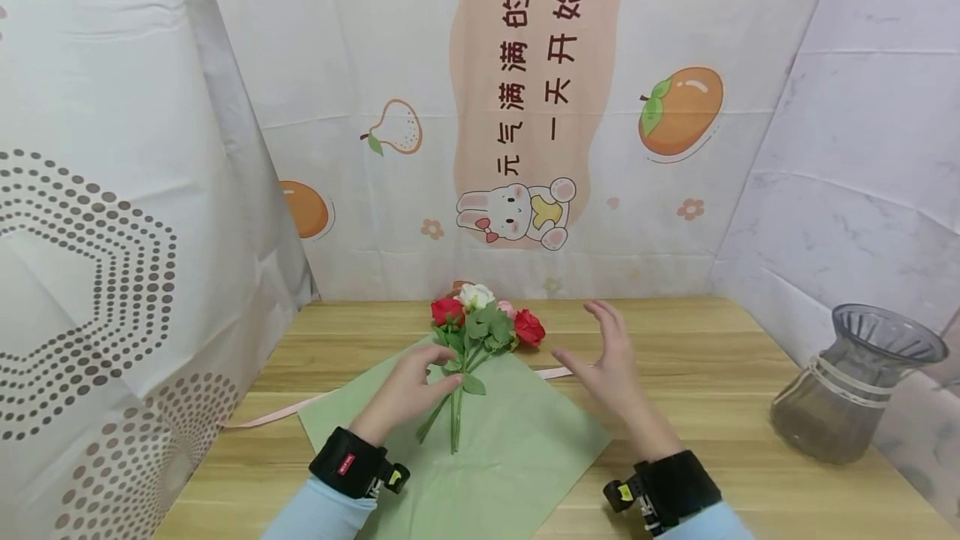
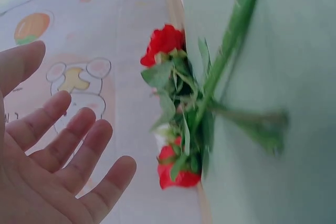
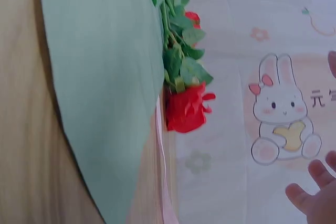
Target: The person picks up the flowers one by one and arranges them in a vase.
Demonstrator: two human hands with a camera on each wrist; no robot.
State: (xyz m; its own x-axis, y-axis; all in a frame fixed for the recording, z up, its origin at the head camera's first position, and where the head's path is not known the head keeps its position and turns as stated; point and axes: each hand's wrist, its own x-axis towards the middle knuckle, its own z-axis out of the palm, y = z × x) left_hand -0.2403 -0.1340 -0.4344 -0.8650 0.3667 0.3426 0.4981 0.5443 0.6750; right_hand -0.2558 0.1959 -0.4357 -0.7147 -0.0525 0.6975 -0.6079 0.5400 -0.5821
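A bunch of flowers [image 1: 489, 325] with red, white and pink roses and green leaves lies on a sheet of pale green wrapping paper [image 1: 517, 457], blooms pointing away from me. Its stems [image 2: 231, 40] cross in the left wrist view. My left hand [image 1: 412, 377] hovers beside the stems and overlaps some leaves in the head view. Its fingers [image 2: 79, 124] are spread and hold nothing. To the right of the blooms, my right hand [image 1: 611, 361] is raised with thumb and fingers apart, also holding nothing. One red rose [image 3: 187, 109] shows large in the right wrist view.
A pink ribbon [image 1: 281, 412] runs under the paper and comes out on both sides. At the right edge of the wooden table [image 1: 697, 357] stands a grey glass vase [image 1: 828, 411] with cord round its neck. Printed cloths [image 1: 405, 207] hang behind and at the sides.
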